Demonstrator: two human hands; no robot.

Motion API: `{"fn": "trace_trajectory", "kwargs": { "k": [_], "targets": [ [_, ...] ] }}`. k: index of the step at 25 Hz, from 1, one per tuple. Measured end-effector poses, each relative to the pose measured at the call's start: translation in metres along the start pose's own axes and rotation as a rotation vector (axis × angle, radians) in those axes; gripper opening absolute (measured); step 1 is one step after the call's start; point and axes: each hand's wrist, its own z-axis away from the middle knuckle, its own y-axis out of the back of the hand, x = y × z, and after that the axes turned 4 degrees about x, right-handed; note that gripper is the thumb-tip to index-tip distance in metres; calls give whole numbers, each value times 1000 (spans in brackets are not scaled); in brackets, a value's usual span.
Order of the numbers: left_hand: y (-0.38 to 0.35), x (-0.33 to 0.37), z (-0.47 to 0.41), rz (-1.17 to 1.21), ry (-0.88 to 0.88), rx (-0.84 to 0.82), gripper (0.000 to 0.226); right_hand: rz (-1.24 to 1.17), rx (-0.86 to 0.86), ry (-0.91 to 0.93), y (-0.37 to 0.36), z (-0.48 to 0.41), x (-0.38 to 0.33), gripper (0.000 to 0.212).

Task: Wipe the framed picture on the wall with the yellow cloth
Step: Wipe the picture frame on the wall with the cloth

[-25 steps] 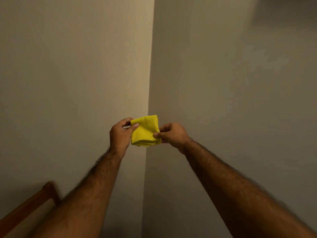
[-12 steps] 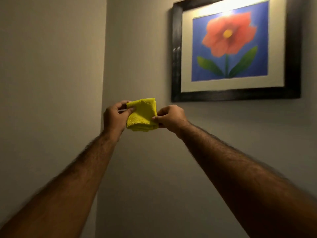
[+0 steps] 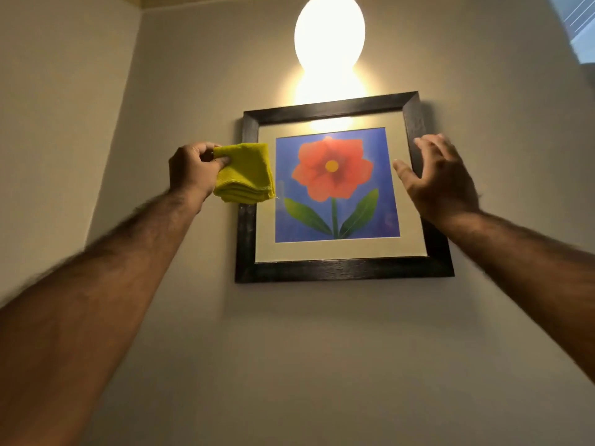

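A framed picture (image 3: 341,270) with a dark frame hangs on the wall ahead, showing a red flower on a blue ground. My left hand (image 3: 191,170) pinches a folded yellow cloth (image 3: 246,175), which overlaps the frame's left side. Whether the cloth touches the frame I cannot tell. My right hand (image 3: 439,185) is spread with fingers apart over the frame's right side, holding nothing.
A bright round wall lamp (image 3: 330,32) glows just above the frame. A wall corner (image 3: 127,101) runs down to the left of the picture. A window edge (image 3: 582,24) shows at the top right.
The view swung right and up, bringing the picture to the centre. My right hand let go of the cloth and moved to the frame's right side. My left hand carried the cloth up to the frame's left side.
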Motion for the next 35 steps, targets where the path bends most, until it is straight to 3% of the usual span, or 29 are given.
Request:
{"fn": "trace_trajectory", "kwargs": {
  "k": [3, 8, 10, 12, 15, 19, 22, 29, 33, 35],
  "targets": [
    [-23, -8, -9, -79, 20, 6, 31, 184, -77, 42, 6, -12, 41, 78],
    [-53, -23, 7, -200, -25, 65, 29, 280, -240, 137, -18, -2, 63, 95],
    [-59, -25, 16, -297, -166, 158, 35, 287, -287, 156, -35, 7, 65, 102],
    [-64, -23, 20, -436, -426, 185, 27, 283, -274, 151, -50, 15, 67, 105],
    [-73, -29, 29, -510, -680, 2, 25, 286, -192, 151, -66, 22, 72, 108],
    [-77, -50, 63, -461, -567, -168, 60, 342, -121, 184, -75, 30, 78, 111],
    [-73, -66, 92, -463, -544, -195, 90, 350, -89, 194, -79, 30, 81, 111],
    [-60, -94, 141, -444, -561, -196, 87, 351, -88, 203, -78, 29, 81, 109],
    [-84, -55, 54, -460, -486, -244, 103, 361, -79, 191, -78, 29, 80, 108],
    [-95, -29, 0, -430, -393, -294, 96, 361, -76, 191, -79, 30, 79, 108]
  ]
}}
